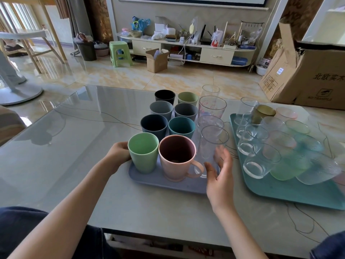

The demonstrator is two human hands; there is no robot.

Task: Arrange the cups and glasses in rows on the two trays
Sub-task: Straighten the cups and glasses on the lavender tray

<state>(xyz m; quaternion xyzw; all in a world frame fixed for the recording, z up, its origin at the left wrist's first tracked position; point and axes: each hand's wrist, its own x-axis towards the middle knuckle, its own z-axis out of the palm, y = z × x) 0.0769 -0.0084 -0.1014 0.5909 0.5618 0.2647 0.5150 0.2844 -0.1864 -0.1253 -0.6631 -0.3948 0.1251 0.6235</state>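
A grey-blue tray (164, 181) in front of me carries two rows of coloured plastic cups and a row of tall clear glasses. Nearest stand a light green cup (143, 153), a pink mug (178, 157) with a handle, and a tall clear glass (212, 146). My left hand (119, 153) grips the tray's left edge beside the green cup. My right hand (221, 176) hovers open by the tray's right edge, just beside the tall glass. A teal tray (291, 191) on the right holds several clear, green and blue glasses in rows.
A large cardboard box (308, 79) stands on the table's far right. Thin cable (298, 219) loops across the table's right side. Past the table are a tiled floor, a green stool (119, 53) and a low TV cabinet (186, 51).
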